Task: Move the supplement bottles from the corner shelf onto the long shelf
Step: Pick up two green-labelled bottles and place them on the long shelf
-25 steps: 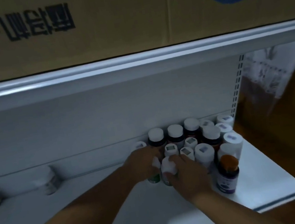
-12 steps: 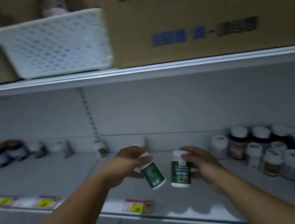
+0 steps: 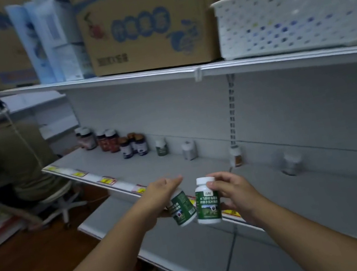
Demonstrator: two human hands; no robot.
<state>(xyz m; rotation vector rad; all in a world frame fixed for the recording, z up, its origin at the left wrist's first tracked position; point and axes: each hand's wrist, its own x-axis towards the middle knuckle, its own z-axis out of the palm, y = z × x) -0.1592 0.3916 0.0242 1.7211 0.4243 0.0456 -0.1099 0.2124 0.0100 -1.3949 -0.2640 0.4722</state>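
Head view. Two green-labelled supplement bottles are in transit, neither yet set down. The left hand (image 3: 162,192) wraps its grip over the top of the left green bottle (image 3: 182,208), which hangs tilted with its cap hidden under the palm. The right hand (image 3: 232,191) pinches the right green bottle (image 3: 207,202) between fingers and thumb near its white cap; this bottle is upright and sits just beside the other, possibly touching it.

Both grips hover in front of and slightly below the front edge of the long shelf (image 3: 155,170). Beyond the left grip, along the shelf's back panel, stands a row already placed: red-labelled bottles (image 3: 108,140), dark-labelled bottles (image 3: 132,144), a single green bottle (image 3: 161,146) and a white bottle (image 3: 189,150). Beyond the right grip stand a small amber bottle (image 3: 236,157) and a blurred pale bottle (image 3: 290,162).

Judgement: the task is partly done. The two held bottles remain to be set down, probably next to the single green bottle. The corner shelf is out of view, so its remaining stock cannot be told.
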